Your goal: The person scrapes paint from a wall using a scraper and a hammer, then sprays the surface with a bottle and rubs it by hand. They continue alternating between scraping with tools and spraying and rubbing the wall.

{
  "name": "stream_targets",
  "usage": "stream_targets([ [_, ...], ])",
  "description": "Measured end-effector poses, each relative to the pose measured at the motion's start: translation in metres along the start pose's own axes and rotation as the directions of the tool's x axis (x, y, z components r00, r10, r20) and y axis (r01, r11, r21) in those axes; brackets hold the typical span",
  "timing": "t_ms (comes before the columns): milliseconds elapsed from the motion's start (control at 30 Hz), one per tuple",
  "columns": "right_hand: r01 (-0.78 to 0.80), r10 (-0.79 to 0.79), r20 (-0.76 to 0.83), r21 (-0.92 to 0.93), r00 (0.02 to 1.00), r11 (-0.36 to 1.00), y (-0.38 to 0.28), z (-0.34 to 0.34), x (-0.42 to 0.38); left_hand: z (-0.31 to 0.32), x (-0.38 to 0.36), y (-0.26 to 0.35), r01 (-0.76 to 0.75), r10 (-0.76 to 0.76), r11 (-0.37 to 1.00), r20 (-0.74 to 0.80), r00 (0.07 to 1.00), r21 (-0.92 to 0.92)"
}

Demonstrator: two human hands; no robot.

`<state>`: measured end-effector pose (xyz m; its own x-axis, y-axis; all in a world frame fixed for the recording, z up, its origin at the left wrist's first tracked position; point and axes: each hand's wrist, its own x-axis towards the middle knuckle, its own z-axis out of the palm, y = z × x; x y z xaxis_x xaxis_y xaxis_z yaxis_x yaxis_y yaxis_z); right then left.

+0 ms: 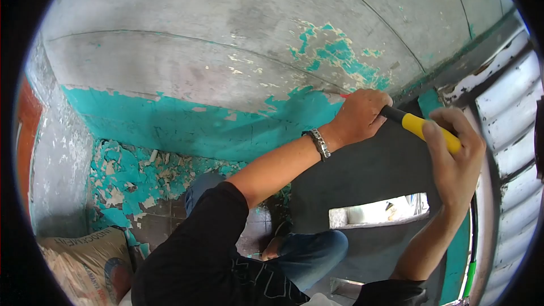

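Observation:
My left hand [362,116], with a chain bracelet at its wrist, is closed around the front of a scraper by the wall. Behind that hand the scraper's head is mostly hidden; a bit of red shows beside the fingers. The scraper's yellow-and-black handle [416,125] slants down to the right. Around its yellow end, my right hand [462,144] is closed with thumb and fingers. The wall [187,68] beside my left hand is bare grey above, with teal paint [198,127] below and a ragged, flaking edge between.
Teal and whitish paint flakes [127,173] litter the tiled floor at the wall's foot. A printed brown sack [85,260] stands at lower left. Below my hands is a dark grey surface [351,178] with a rectangular opening [379,211]. Corrugated sheeting [513,107] lines the right side.

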<state>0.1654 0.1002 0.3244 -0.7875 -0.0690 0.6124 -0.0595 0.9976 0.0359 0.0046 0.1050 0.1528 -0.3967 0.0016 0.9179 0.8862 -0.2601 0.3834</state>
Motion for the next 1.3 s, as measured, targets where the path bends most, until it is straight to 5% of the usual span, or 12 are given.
stream_targets([
  [67, -0.085, 0.104, -0.001, 0.564, 0.995, 0.821, 0.021, 0.013, -0.002, -0.011, 0.003, -0.004, -0.021, 0.021, 1.0, -0.038, 0.999, 0.003],
  [100, -0.086, 0.097, 0.009, 0.565, 0.995, 0.821, 0.028, 0.033, -0.004, -0.022, 0.002, -0.003, -0.016, 0.016, 1.0, -0.002, 1.0, -0.012],
  [167, 0.144, 0.005, -0.16, 0.9, 0.987, 0.411, 0.035, 0.075, -0.005, -0.032, 0.0, -0.008, -0.004, 0.005, 1.0, 0.026, 1.0, -0.027],
  [300, 0.285, -0.085, -0.277, 0.953, 0.957, 0.101, 0.033, 0.102, 0.004, -0.034, 0.002, -0.009, -0.091, 0.094, 0.994, 0.053, 0.994, -0.068],
  [700, 0.304, -0.308, -0.254, 0.944, 0.917, 0.127, -0.002, 0.1, 0.053, -0.055, 0.015, -0.021, -0.063, 0.053, 0.991, -0.081, 0.995, -0.117],
  [733, 0.34, -0.288, -0.267, 0.909, 0.92, 0.243, -0.004, 0.105, 0.059, -0.06, 0.017, -0.023, -0.051, 0.045, 0.989, -0.046, 0.998, -0.142],
  [867, 0.21, 0.03, -0.228, 0.934, 0.973, 0.29, -0.027, 0.117, 0.087, -0.08, 0.028, -0.021, 0.158, -0.185, 0.751, 0.026, 0.982, -0.641],
  [967, 0.296, -0.078, -0.286, 0.915, 0.955, 0.275, -0.043, 0.125, 0.106, -0.107, 0.032, -0.021, 0.225, -0.181, 0.931, 0.172, 0.968, -0.286],
  [1033, 0.289, -0.135, -0.262, 0.923, 0.955, 0.254, -0.06, 0.118, 0.101, -0.108, 0.034, -0.015, 0.259, -0.208, 0.902, 0.18, 0.962, -0.345],
  [1100, 0.147, 0.085, -0.168, 0.967, 0.982, 0.209, -0.084, 0.102, 0.089, -0.107, 0.032, -0.013, 0.254, -0.206, 0.88, 0.159, 0.965, -0.4],
  [1200, 0.31, 0.046, -0.328, 0.923, 0.943, 0.229, -0.072, 0.124, 0.078, -0.091, 0.026, -0.014, 0.272, -0.294, 0.857, 0.018, 0.956, -0.437],
  [1300, 0.415, -0.123, -0.397, 0.879, 0.91, 0.236, -0.038, 0.11, 0.07, -0.066, 0.026, 0.0, 0.182, -0.203, 0.977, -0.221, 0.954, -0.111],
])
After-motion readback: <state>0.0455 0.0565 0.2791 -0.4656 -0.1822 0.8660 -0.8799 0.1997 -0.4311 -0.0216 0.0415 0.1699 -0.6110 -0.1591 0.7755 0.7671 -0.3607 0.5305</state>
